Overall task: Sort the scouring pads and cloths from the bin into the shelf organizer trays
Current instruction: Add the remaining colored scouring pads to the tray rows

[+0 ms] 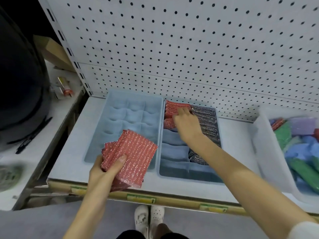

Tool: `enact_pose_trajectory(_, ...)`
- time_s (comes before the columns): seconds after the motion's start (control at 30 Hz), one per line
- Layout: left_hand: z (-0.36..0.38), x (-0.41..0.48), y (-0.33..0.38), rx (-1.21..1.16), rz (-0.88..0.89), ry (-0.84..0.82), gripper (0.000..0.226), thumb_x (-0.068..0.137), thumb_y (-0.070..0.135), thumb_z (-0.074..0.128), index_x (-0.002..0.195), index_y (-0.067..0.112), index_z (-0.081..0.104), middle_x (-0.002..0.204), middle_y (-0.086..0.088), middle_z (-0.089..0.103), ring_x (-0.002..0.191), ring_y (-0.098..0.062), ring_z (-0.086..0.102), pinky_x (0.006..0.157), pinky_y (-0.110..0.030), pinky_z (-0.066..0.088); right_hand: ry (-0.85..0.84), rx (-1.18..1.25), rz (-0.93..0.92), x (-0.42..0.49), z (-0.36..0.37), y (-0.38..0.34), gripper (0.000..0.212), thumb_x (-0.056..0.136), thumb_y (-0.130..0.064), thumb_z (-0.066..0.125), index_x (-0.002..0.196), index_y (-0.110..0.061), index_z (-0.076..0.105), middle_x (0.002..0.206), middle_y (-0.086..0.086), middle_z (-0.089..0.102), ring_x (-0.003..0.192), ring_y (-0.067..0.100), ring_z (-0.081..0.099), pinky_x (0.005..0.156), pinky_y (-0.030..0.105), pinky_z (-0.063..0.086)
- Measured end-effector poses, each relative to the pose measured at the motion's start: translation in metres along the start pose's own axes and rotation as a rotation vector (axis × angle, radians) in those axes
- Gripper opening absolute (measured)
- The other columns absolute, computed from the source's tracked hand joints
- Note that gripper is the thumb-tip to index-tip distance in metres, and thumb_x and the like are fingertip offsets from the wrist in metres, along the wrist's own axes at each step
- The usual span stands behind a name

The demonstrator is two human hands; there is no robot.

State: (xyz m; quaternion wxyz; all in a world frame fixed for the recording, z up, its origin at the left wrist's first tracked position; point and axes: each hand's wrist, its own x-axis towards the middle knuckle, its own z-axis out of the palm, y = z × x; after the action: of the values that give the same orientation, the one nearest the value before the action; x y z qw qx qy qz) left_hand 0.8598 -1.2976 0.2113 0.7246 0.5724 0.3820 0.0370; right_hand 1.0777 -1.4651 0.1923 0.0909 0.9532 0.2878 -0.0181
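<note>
My left hand [103, 171] grips a stack of red glittery scouring pads [133, 156] over the front of the left blue organizer tray [96, 131], whose compartments hold nothing. My right hand [186, 125] reaches into the right blue organizer tray [174, 173], its straight fingers pressing on the red scouring pads [172, 107] standing in the back-left compartments. Silver-grey scouring pads [205, 118] fill that tray's right column. The white bin [265, 152] at the right holds green, blue and purple cloths [300, 145].
Both trays sit on a white shelf [69, 161] with a pegboard back wall [189, 49]. A lower white surface at the left carries a small packaged item [63, 87] and a dark bulky object [20, 83]. My feet in white shoes [149, 219] stand below the shelf edge.
</note>
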Motion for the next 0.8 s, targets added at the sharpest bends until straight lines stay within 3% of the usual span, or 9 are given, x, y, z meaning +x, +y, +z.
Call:
enact_pose_trajectory(0.1, 0.011, 0.006, 0.003, 0.004, 0.021, 0.011, 0.081, 0.043, 0.059, 0.076, 0.116, 0.026, 0.061, 0.104, 0.001, 0.074, 0.094, -0.019, 0.071, 0.089, -0.042, 0.053, 0.097, 0.116, 0.055, 0.008, 0.019, 0.012, 0.04, 0.074, 0.016, 0.057, 0.11, -0.001, 0.058, 0.108, 0.017, 0.057, 0.103, 0.033, 0.055, 0.06, 0.035, 0.044)
enact_pose_trajectory(0.2, 0.019, 0.011, 0.005, 0.001, 0.02, 0.028, 0.084, 0.044, 0.06, 0.076, 0.119, 0.028, 0.059, 0.107, 0.003, 0.073, 0.095, -0.016, 0.071, 0.091, -0.04, 0.052, 0.192, 0.162, 0.022, 0.013, 0.037, 0.02, 0.045, 0.05, 0.017, 0.075, 0.088, -0.001, 0.059, 0.08, 0.014, 0.06, 0.072, 0.031, 0.061, 0.039, 0.029, 0.037)
enact_pose_trajectory(0.27, 0.023, 0.014, 0.007, -0.002, 0.018, 0.038, 0.084, 0.044, 0.061, 0.076, 0.119, 0.028, 0.059, 0.108, 0.002, 0.073, 0.095, -0.018, 0.071, 0.091, -0.042, 0.052, 0.223, 0.186, -0.011, 0.014, 0.047, 0.02, 0.049, 0.041, 0.015, 0.082, 0.081, -0.002, 0.061, 0.079, 0.012, 0.059, 0.071, 0.028, 0.06, 0.036, 0.026, 0.038)
enact_pose_trajectory(0.37, 0.025, 0.018, 0.01, -0.004, 0.01, 0.066, 0.083, 0.042, 0.061, 0.076, 0.117, 0.029, 0.059, 0.107, 0.001, 0.073, 0.094, -0.02, 0.071, 0.088, -0.041, 0.054, 0.233, 0.388, 0.021, 0.013, 0.056, 0.024, 0.036, 0.059, 0.006, 0.083, 0.086, -0.003, 0.062, 0.09, 0.012, 0.057, 0.085, 0.029, 0.058, 0.048, 0.03, 0.047)
enact_pose_trajectory(0.5, 0.029, 0.025, 0.014, 0.017, 0.0, 0.068, 0.085, 0.04, 0.063, 0.074, 0.117, 0.03, 0.058, 0.107, 0.001, 0.072, 0.093, -0.021, 0.071, 0.081, -0.037, 0.055, 0.266, 0.917, 0.25, -0.007, 0.033, 0.033, 0.017, 0.08, -0.014, 0.076, 0.095, -0.013, 0.067, 0.097, -0.002, 0.056, 0.09, 0.015, 0.058, 0.085, 0.029, 0.05)
enact_pose_trajectory(0.57, 0.038, 0.027, 0.015, 0.02, -0.009, 0.054, 0.087, 0.038, 0.063, 0.073, 0.118, 0.03, 0.057, 0.108, 0.001, 0.07, 0.095, -0.022, 0.069, 0.084, -0.039, 0.054, 0.22, 1.166, 0.326, -0.035, 0.006, 0.019, 0.011, 0.083, -0.022, 0.072, 0.092, -0.022, 0.066, 0.093, -0.009, 0.061, 0.089, 0.011, 0.06, 0.085, 0.027, 0.05)
enact_pose_trajectory(0.67, 0.064, 0.026, 0.016, 0.008, -0.001, -0.014, 0.082, 0.041, 0.061, 0.076, 0.115, 0.033, 0.057, 0.108, 0.002, 0.071, 0.094, -0.018, 0.07, 0.078, -0.033, 0.054, -0.205, 1.782, 0.394, -0.076, -0.028, -0.023, 0.032, 0.077, -0.033, 0.074, 0.106, -0.021, 0.065, 0.1, -0.003, 0.071, 0.096, 0.012, 0.066, 0.087, 0.031, 0.054)
enact_pose_trajectory(0.73, 0.079, 0.022, 0.017, 0.014, 0.009, -0.039, 0.073, 0.051, 0.058, 0.086, 0.113, 0.035, 0.055, 0.107, 0.004, 0.069, 0.094, -0.016, 0.068, 0.075, -0.03, 0.053, -0.205, 1.912, 0.469, -0.087, -0.031, -0.039, 0.04, 0.076, -0.022, 0.077, 0.114, -0.019, 0.063, 0.104, -0.001, 0.072, 0.097, 0.014, 0.068, 0.081, 0.027, 0.055)
enact_pose_trajectory(0.8, 0.083, 0.021, 0.017, 0.025, 0.014, -0.037, 0.061, 0.059, 0.05, 0.079, 0.112, 0.036, 0.052, 0.108, 0.005, 0.067, 0.094, -0.013, 0.066, 0.07, -0.025, 0.051, -0.135, 1.956, 0.535, -0.089, -0.03, -0.042, 0.037, 0.078, -0.012, 0.076, 0.113, -0.018, 0.064, 0.101, -0.001, 0.073, 0.095, 0.013, 0.069, 0.077, 0.024, 0.055)
